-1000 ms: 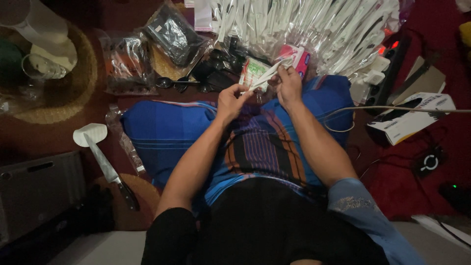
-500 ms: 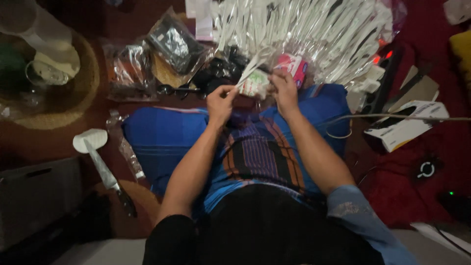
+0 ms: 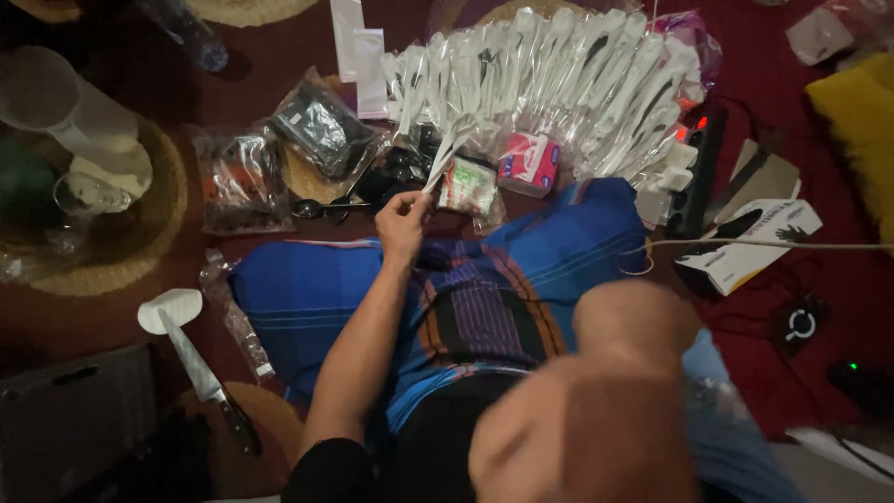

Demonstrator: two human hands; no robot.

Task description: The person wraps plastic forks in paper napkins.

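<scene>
One hand, the left [image 3: 402, 222], is pinching a wrapped plastic spoon [image 3: 447, 154] by its handle end, just near of the fanned spoon pile [image 3: 559, 74]; probably light, crinkly, slippery; right hand [image 3: 633, 321] is blurring close to camera, grip unreadable.

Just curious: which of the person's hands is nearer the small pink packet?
Left. The left hand holds a white plastic spoon beside the small pink packet; the right hand is pulled back, blurred.

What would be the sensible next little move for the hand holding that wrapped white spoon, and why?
Probably to lay the wrapped spoon onto the fanned row of wrapped cutlery just beyond it. The left hand pinches its lower end and the tip already points at that row. The right hand is raised near the camera, blurred, apparently free.
</scene>
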